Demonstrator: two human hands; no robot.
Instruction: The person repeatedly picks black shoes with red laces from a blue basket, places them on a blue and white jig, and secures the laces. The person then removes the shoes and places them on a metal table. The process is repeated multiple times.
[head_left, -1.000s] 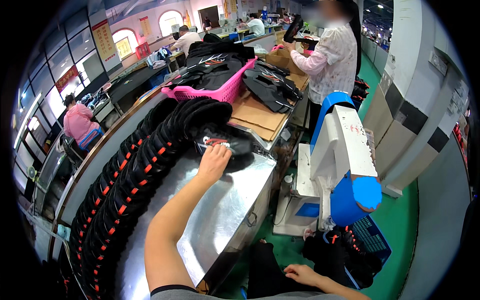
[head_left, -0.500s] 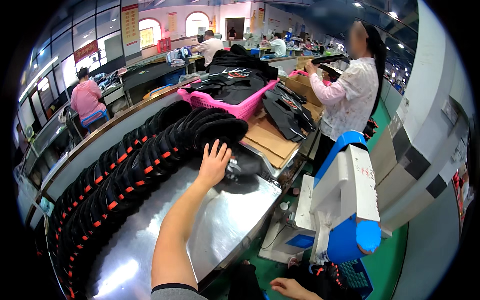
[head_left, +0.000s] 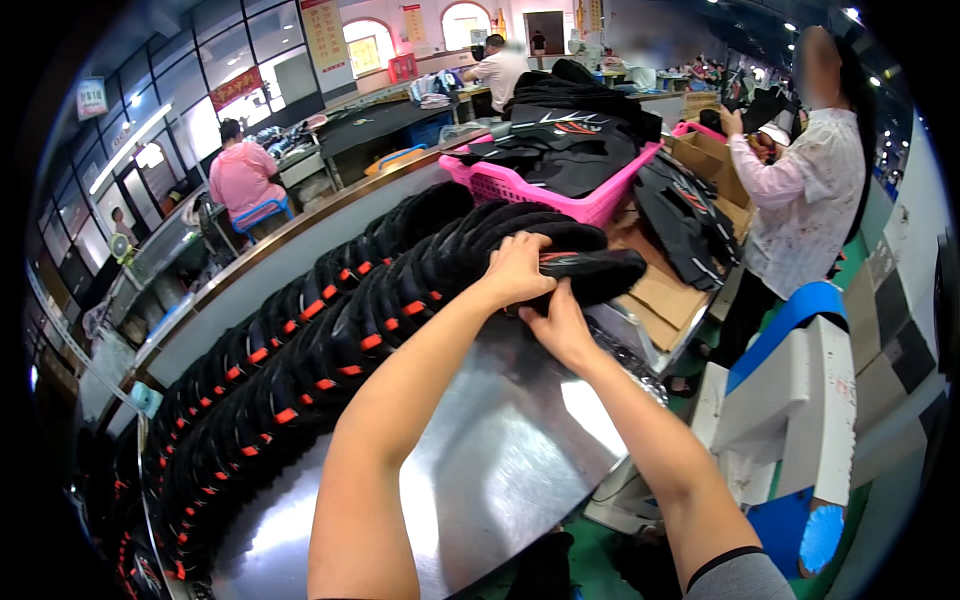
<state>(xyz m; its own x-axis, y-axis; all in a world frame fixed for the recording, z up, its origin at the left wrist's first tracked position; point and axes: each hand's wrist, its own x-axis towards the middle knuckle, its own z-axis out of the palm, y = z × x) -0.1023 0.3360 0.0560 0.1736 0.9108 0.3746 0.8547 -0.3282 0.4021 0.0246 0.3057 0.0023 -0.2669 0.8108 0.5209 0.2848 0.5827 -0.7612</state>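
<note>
Head view shows our left hand (head_left: pixel 517 270) and right hand (head_left: pixel 562 328), both partly curled, gripping a black fuzzy piece (head_left: pixel 605 274) by its edges, just our side of the pink basket (head_left: pixel 570 206) (soft and light, we judge, so best pinched there).

There are two foreground hands (head_left: pixel 517 270) (head_left: pixel 562 328), two black rows (head_left: pixel 340 350) (head_left: pixel 310 300).

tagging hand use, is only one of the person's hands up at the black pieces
No, the left hand and right hand are both at the black piece at the far end of the nearer row.
</note>
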